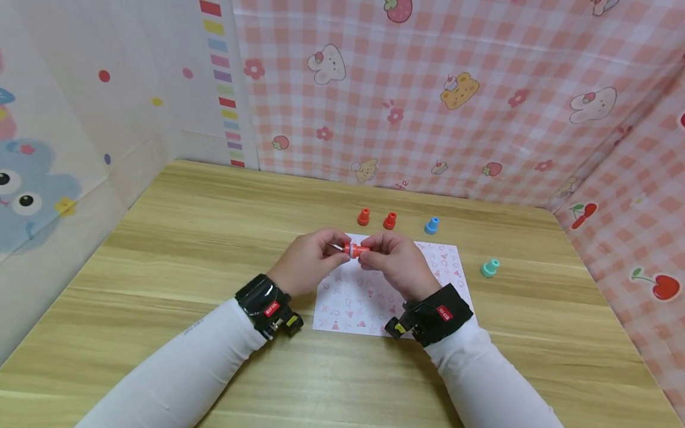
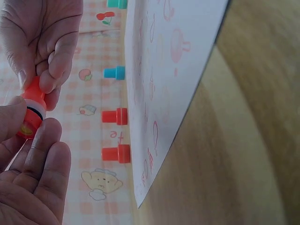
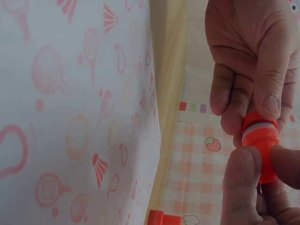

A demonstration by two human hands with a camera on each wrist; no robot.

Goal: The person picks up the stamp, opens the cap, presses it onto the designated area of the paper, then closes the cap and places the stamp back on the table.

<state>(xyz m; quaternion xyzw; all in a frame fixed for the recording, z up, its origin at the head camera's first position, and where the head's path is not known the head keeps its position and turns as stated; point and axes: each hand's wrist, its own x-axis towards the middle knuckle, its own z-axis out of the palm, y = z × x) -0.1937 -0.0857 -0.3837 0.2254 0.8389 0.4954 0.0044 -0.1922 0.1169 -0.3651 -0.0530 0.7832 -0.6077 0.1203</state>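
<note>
Both hands meet over the sheet on a small red toy stamp (image 1: 353,250) with a white band, held sideways in the head view. My left hand (image 1: 306,263) pinches the wider end of the stamp between thumb and fingers. The narrow handle end is pinched by my right hand (image 1: 402,266). In the left wrist view, a dark line and a yellowish mark show on the stamp (image 2: 33,110) near the wider end. White paper (image 1: 348,297) printed with pink and yellowish rackets, shuttlecocks and other shapes lies beneath the hands. Fingertips partly cover the stamp in every view.
Behind the paper stand two red stamps (image 1: 364,217) and a blue stamp (image 1: 432,226). A teal stamp (image 1: 489,268) is right of the sheet. The wooden table (image 1: 176,238) meets a pink checked curtain (image 1: 364,107) at the back.
</note>
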